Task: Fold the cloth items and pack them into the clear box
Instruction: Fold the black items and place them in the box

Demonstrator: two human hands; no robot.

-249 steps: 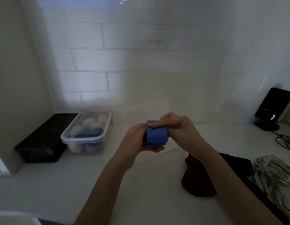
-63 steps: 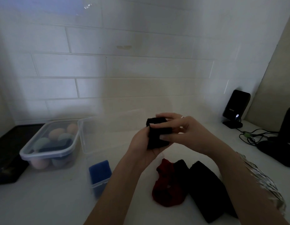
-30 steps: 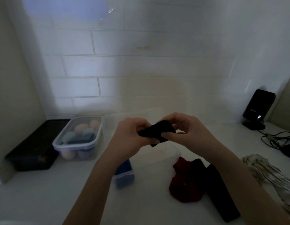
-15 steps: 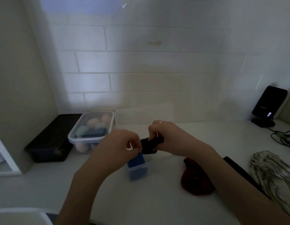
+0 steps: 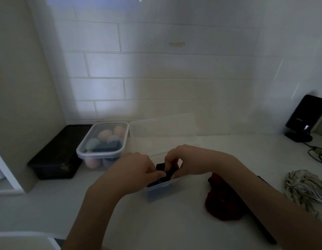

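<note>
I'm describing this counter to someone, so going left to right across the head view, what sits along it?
Black tray → lidded tub of sponges → clear box under both hands → red cloth → striped cloth.

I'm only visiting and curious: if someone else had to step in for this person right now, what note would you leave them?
Left hand and right hand both grip the folded black cloth, pushing it into the clear box.
Done: blue cloth already sits in the box.
Left: seat the black one, then fold and pack the red cloth, the other black cloth and the striped cloth, all lying on the counter to the right.
</note>
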